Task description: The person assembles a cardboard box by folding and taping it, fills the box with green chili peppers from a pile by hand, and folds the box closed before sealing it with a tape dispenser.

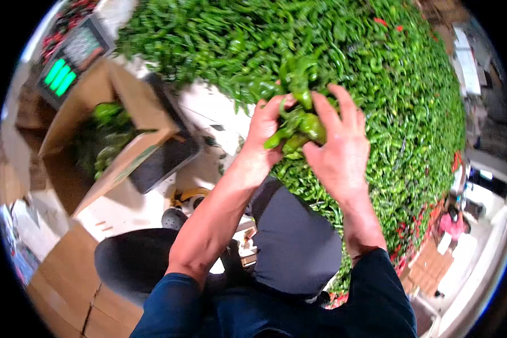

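Observation:
Between my two hands is a bunch of green peppers (pixel 304 127), held above the front edge of a large pile of green peppers (pixel 219 42). My left hand (pixel 267 127) curls round the bunch from the left, its fingertips partly hidden behind the peppers. On the right side, my right hand (pixel 339 132) presses against the same bunch with its fingers bent over it and its thumb below. An open cardboard box (pixel 143 104) with green peppers (pixel 110 132) inside stands at the left.
The box rests on a dark scale platform (pixel 169 160), beside a display with green digits (pixel 60 77). Flattened cardboard (pixel 67 276) lies at lower left. Red peppers (pixel 67 19) show at upper left. A person in pink (pixel 452 224) is far right. My knees are below my hands.

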